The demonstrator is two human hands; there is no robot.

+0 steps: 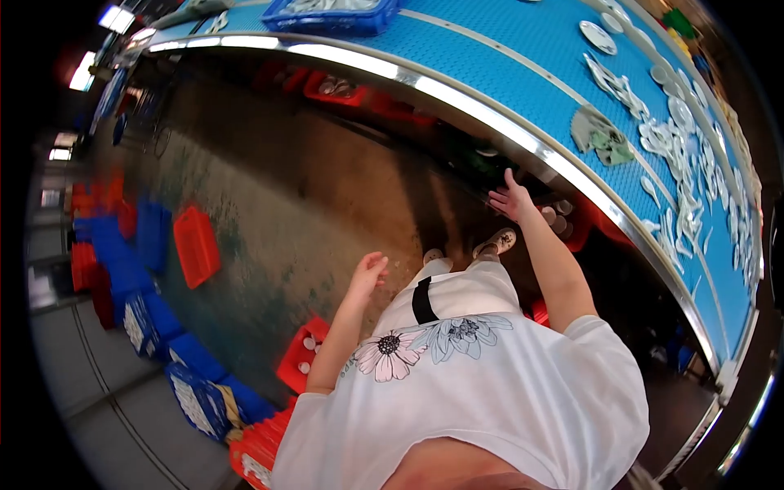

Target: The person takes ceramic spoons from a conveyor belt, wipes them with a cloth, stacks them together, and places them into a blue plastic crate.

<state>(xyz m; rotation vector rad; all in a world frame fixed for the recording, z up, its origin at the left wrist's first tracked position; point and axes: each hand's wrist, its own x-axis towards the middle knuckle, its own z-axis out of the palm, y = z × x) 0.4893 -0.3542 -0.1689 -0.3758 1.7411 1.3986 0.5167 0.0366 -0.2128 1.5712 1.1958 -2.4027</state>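
My left hand [370,273] hangs over the floor on the left of my body, its fingers loosely curled and apart, with nothing visible in it. My right hand [510,198] reaches out beside the metal edge of the blue conveyor table [457,61], below its top. Its fingers are spread and it holds nothing. Near it, under the table, white round pieces [558,219] lie by a red crate. On the table are a grey-green cloth [600,135] and many white spoon-like pieces [682,175].
A blue crate [331,20] of white pieces stands on the table. Red crates [333,86] sit beneath it. On the floor to the left are a red crate [196,247], stacked blue crates [122,261] and another red crate [302,354] with white pieces.
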